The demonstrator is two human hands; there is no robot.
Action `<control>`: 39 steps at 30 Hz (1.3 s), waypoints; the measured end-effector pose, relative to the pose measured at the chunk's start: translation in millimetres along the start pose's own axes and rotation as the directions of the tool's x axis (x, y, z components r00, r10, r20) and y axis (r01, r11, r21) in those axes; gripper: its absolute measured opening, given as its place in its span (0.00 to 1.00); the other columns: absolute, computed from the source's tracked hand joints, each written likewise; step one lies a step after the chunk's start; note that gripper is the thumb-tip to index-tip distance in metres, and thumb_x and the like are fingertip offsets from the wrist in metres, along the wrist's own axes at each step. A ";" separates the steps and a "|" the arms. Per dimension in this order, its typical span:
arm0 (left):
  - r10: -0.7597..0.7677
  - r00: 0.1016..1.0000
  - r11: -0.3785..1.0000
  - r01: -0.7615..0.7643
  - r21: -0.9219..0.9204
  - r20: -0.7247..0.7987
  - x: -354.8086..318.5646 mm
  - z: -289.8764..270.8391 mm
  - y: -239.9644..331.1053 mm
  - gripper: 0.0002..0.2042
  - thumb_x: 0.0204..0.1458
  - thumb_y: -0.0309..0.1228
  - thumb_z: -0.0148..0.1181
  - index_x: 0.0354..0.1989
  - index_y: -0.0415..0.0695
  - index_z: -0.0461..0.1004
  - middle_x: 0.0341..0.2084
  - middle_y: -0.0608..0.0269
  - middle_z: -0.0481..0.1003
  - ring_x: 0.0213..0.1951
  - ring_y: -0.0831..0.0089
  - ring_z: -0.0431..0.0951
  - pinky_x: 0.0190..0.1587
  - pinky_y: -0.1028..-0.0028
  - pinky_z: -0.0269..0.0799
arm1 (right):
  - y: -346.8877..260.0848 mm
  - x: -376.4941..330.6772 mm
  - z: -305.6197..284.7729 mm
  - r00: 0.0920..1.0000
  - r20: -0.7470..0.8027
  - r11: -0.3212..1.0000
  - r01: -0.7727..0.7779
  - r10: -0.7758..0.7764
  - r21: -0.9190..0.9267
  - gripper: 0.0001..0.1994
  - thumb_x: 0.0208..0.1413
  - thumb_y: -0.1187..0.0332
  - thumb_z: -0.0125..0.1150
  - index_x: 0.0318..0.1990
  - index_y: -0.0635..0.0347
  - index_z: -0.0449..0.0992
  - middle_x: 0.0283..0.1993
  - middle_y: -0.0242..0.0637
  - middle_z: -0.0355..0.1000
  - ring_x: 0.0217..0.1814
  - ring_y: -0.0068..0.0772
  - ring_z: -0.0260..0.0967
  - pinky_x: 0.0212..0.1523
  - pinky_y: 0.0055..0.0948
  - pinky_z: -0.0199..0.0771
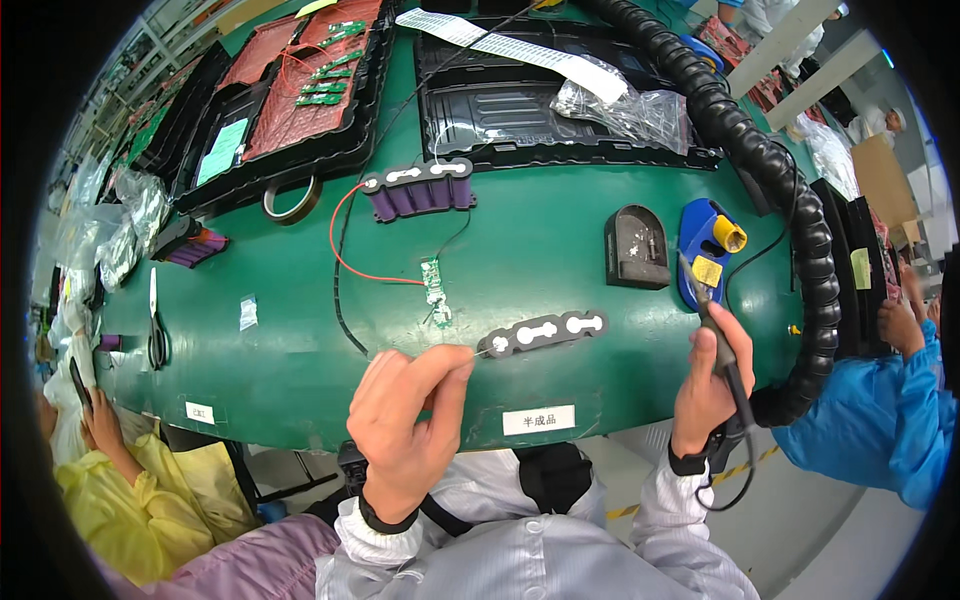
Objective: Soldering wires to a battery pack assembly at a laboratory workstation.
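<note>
My left hand (405,430) is pinched on a thin solder wire (470,349) whose tip points at a grey battery holder strip with white holes (543,332) on the green table (560,240). My right hand (705,385) grips a black soldering iron (722,350), its tip raised toward the blue iron stand (707,250). A small green circuit board (433,285) with a red wire lies just beyond my left hand. Farther back sits a purple battery pack (420,190).
Black trays (300,100) with red mats and green boards fill the back left, another black tray (540,100) the back middle. A black ribbed hose (790,200) curves down the right. A black sponge holder (637,248), scissors (156,335) and tape roll (292,200) lie about. Other people sit on both sides.
</note>
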State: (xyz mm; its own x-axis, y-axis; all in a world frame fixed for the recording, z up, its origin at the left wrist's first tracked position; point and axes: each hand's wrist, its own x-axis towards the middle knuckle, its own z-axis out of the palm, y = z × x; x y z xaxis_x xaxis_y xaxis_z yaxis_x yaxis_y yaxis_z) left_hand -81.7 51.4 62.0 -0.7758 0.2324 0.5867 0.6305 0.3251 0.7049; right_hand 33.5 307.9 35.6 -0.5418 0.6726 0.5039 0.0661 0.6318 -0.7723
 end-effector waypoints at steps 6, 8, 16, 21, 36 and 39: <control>0.047 0.999 0.999 -0.047 0.018 0.027 0.5 7.7 2.3 0.11 0.46 0.16 0.71 0.38 0.42 0.82 0.19 0.67 0.71 0.19 0.71 0.64 0.25 0.70 0.58 | -5.0 -19.3 -10.0 0.989 -0.055 0.990 0.140 -0.139 -0.002 0.15 0.68 0.65 0.63 0.55 0.66 0.76 0.44 0.37 0.75 0.33 0.20 0.66 0.34 0.20 0.67; 0.044 0.998 0.998 -0.046 0.041 0.044 0.4 7.7 3.6 0.11 0.46 0.17 0.71 0.38 0.42 0.82 0.19 0.67 0.70 0.19 0.70 0.64 0.25 0.69 0.57 | -8.4 -22.5 -10.0 0.993 -0.081 0.994 0.093 -0.089 0.055 0.14 0.66 0.73 0.63 0.56 0.67 0.75 0.48 0.38 0.75 0.36 0.20 0.66 0.37 0.20 0.69; 0.099 0.993 0.993 -0.102 0.053 0.060 0.2 15.2 4.7 0.11 0.47 0.14 0.70 0.38 0.41 0.82 0.17 0.68 0.67 0.20 0.75 0.61 0.26 0.72 0.55 | -20.6 -28.0 -2.9 0.974 -0.004 0.970 0.226 -0.226 0.090 0.15 0.66 0.71 0.63 0.57 0.66 0.74 0.41 0.45 0.72 0.34 0.31 0.67 0.36 0.28 0.70; 0.089 0.991 0.989 -0.100 0.109 0.101 2.8 10.9 7.9 0.11 0.45 0.18 0.72 0.38 0.41 0.82 0.21 0.65 0.71 0.22 0.66 0.65 0.28 0.67 0.57 | -22.7 -29.2 -3.9 0.967 0.003 0.967 0.256 -0.256 0.011 0.24 0.69 0.59 0.61 0.63 0.68 0.68 0.39 0.41 0.70 0.32 0.26 0.67 0.37 0.26 0.68; 0.127 0.954 0.981 -0.162 0.110 0.270 21.5 11.9 3.9 0.12 0.42 0.17 0.72 0.36 0.43 0.81 0.20 0.69 0.68 0.23 0.69 0.61 0.29 0.67 0.53 | -31.7 -24.3 -0.4 0.909 0.041 0.898 0.401 -0.414 0.181 0.22 0.62 0.57 0.70 0.53 0.66 0.73 0.33 0.39 0.76 0.29 0.36 0.72 0.31 0.33 0.71; 0.102 0.958 0.983 -0.138 0.118 0.269 21.3 14.1 3.7 0.13 0.42 0.17 0.72 0.36 0.43 0.81 0.22 0.69 0.69 0.23 0.68 0.62 0.29 0.67 0.53 | -37.4 -24.6 1.6 0.866 0.115 0.859 0.450 -0.486 0.245 0.22 0.58 0.58 0.73 0.51 0.65 0.75 0.32 0.38 0.77 0.29 0.35 0.75 0.29 0.33 0.71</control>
State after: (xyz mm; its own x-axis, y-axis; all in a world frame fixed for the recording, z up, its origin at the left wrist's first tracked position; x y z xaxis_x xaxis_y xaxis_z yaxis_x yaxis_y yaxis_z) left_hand -96.3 70.6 71.5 -0.6861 0.5022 0.5263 0.7236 0.3960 0.5654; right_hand 43.0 267.1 51.5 -0.5980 0.2308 0.7675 -0.3922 0.7509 -0.5314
